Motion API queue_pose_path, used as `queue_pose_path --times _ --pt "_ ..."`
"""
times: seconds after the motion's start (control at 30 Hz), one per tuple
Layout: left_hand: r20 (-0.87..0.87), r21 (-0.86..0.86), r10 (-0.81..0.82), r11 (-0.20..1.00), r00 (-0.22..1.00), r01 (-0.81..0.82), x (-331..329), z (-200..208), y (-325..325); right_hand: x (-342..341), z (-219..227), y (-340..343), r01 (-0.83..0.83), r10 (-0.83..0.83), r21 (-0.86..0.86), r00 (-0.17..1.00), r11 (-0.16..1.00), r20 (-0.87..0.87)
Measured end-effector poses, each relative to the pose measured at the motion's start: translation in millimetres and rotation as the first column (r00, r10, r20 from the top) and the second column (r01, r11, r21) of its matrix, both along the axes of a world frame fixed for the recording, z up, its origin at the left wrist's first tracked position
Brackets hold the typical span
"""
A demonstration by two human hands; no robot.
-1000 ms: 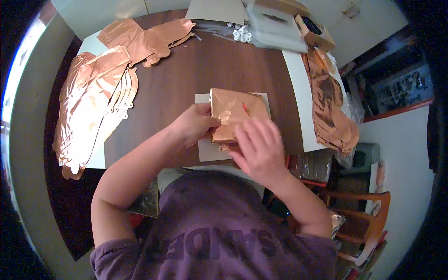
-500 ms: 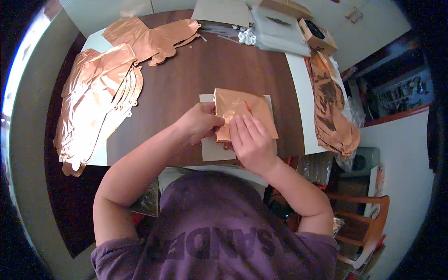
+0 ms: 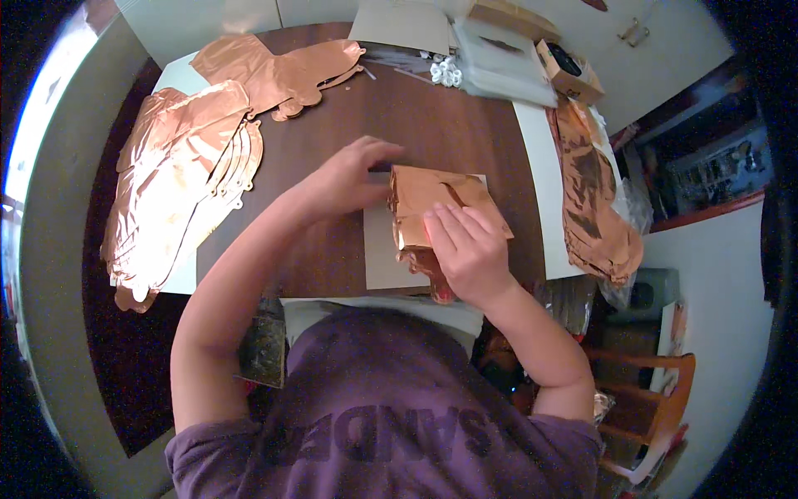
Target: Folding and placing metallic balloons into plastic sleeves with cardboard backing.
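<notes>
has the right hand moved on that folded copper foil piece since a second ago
Yes. The right hand has slid toward the person, off the middle of the folded copper foil piece to its near edge, judged against the pale sheet underneath.

Right hand (image 3: 470, 249) slid lower; foil packet (image 3: 436, 204) flattened

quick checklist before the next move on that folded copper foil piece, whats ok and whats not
1. Folded copper foil piece lies on the pale card: ok.
2. Right hand presses flat on the foil: ok.
3. Left hand at the foil's left edge: ok; actual grip: cannot tell.
4. Foil fully on the card: not ok, its lower end hangs past the card.
5. Folds lying flat: cannot tell, hand covers them.
6. Copper foil stack lies apart on the left: ok.
</notes>
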State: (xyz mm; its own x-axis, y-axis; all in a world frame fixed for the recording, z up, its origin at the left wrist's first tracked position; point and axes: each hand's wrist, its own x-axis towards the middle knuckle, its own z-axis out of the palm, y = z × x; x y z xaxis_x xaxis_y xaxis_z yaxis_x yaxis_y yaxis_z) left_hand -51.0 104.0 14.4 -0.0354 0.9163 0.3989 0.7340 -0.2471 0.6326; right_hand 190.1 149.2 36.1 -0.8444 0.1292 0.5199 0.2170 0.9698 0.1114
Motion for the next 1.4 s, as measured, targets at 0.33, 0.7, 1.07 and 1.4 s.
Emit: queue_pose_path --times 0.33,0.7,1.07,1.4 --pt "0.338 -0.406 0.079 0.911 0.938 0.069 7.4 -6.7 13.1 5.3 14.4 5.4 0.003 -0.004 -0.044 1.0 0.999 -0.014" --pt "0.429 -0.657 0.1 0.717 0.898 0.234 -2.8 4.0 6.7 19.6 -30.6 -10.5 -0.121 0.121 0.008 0.992 0.993 0.044" --pt "0.464 -0.741 0.204 0.623 0.862 0.251 -2.6 4.3 5.6 17.8 -40.2 -4.8 -0.142 0.141 0.006 0.986 0.99 0.091" --pt "0.537 -0.669 0.33 0.727 0.776 0.154 21.5 -6.2 -10.0 15.3 -27.1 -3.4 -0.14 0.141 -0.015 0.985 0.99 0.1"
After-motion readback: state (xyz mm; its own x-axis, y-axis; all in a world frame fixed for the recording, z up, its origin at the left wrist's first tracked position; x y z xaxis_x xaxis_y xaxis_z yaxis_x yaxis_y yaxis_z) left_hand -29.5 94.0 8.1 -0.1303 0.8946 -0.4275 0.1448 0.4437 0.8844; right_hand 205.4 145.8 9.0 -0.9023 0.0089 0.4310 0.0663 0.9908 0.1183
